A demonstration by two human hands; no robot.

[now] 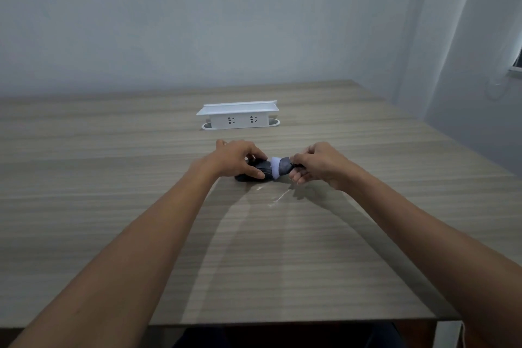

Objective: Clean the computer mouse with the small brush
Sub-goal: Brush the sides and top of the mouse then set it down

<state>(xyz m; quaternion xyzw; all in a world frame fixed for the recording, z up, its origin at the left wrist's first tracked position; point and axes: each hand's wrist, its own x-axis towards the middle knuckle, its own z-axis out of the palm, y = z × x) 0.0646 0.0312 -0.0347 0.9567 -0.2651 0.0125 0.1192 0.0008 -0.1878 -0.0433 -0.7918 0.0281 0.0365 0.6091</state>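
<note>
a: why is your left hand (240, 159) on the mouse (255, 172)?
b: i close it around the mouse so it does not slide on the table (113, 150).
a: and the right hand (316, 164)?
b: it pinches the small brush (279, 168), bristles touching the mouse's right end.

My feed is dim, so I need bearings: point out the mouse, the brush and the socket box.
mouse (261, 171): head view, on its dark top shell beside the left fingers.
brush (279, 167): head view, on its pale and grey head against the mouse.
socket box (240, 119): head view, on its white front face.
</note>
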